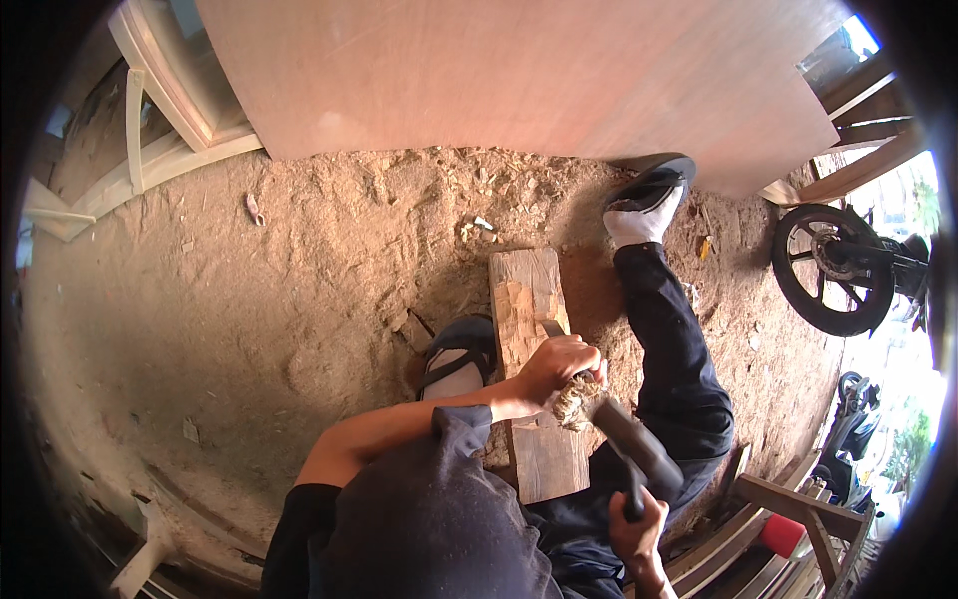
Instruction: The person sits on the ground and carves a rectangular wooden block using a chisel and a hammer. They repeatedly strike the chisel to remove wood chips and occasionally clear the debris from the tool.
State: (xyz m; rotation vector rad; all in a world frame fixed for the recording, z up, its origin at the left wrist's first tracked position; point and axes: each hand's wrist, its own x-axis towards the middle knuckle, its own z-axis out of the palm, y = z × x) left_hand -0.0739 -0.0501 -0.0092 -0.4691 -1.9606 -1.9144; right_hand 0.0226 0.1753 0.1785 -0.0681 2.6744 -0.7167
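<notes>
My left hand is wrapped round a chisel, whose blade shows past the fingers against a wooden board. The frayed, splintered butt of the chisel handle sticks out toward me. In my right hand is the dark handle of a hammer. Its thick, dark cylindrical head is slightly blurred and lies close to the chisel butt; I cannot tell whether they touch. The board stretches away from my lap between my legs, its far half chipped to paler wood.
Sawdust and shavings cover the ground. A large plywood panel stands across the far side, with wooden frames at far left. Right are a motorbike wheel and, nearer, stacked timber with a red object.
</notes>
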